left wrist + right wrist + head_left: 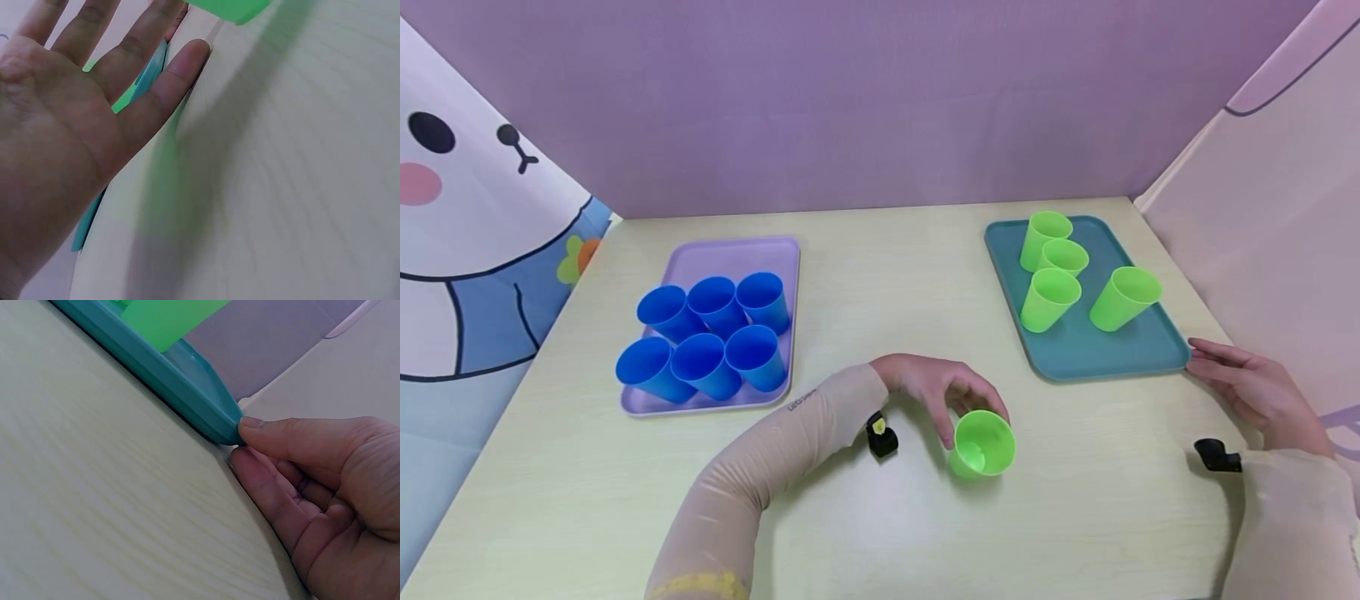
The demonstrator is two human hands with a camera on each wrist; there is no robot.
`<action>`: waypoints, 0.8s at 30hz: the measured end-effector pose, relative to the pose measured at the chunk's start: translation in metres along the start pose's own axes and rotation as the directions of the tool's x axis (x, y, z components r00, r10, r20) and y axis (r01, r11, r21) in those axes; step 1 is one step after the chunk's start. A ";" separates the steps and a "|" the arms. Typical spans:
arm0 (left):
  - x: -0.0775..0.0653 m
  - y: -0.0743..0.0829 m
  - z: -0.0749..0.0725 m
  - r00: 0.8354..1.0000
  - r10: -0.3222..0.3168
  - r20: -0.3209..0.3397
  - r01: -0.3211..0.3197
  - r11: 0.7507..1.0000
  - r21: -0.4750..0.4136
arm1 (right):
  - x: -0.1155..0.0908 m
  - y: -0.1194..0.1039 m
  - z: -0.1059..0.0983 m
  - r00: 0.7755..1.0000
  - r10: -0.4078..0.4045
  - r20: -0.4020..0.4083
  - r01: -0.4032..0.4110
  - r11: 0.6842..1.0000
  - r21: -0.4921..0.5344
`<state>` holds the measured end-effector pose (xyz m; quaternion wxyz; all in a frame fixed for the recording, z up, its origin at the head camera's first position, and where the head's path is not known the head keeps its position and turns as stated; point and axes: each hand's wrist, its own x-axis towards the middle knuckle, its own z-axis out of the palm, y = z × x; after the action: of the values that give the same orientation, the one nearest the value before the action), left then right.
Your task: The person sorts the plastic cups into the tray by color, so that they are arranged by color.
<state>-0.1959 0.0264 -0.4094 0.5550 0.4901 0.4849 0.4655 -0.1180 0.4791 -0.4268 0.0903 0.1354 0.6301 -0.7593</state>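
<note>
A light green cup (pixel 982 446) stands at the front middle of the table. My left hand (pixel 942 390) reaches around its back and left side, thumb and fingers spread. In the left wrist view a gap shows between the thumb (pixel 181 69) and the cup (pixel 234 7). At the right, my right hand (pixel 1255 387) pinches the near right corner of a teal tray (pixel 1105 362) with thumb and index finger. Several green cups stand on that tray; one green cup (pixel 169 319) shows above the tray rim (pixel 187 400) in the right wrist view.
A lilac tray (pixel 730 254) lies at the left, with several blue cups (pixel 703 358) in two rows. The pale wooden table (pixel 880 292) stretches between the two trays. Behind it rises a purple cloth wall (pixel 865 108); printed cloth hangs on both sides.
</note>
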 end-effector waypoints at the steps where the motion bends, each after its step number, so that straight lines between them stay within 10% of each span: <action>1: 0.000 0.000 0.000 1.000 0.004 -0.003 -0.004 1.000 0.002 | 0.000 0.000 0.000 1.000 -0.001 0.000 0.001 1.000 0.000; 14: 0.007 0.014 -0.007 0.990 0.056 -0.130 -0.053 0.998 0.025 | 0.000 -0.001 0.002 1.000 0.005 -0.012 -0.005 1.000 -0.006; 24: 0.020 0.019 -0.013 0.949 0.093 -0.302 -0.096 0.995 0.003 | -0.001 -0.001 0.002 1.000 0.012 -0.006 -0.012 1.000 0.009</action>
<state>-0.2079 0.0490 -0.3928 0.4546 0.4325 0.5370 0.5638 -0.1178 0.4778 -0.4250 0.0924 0.1418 0.6261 -0.7612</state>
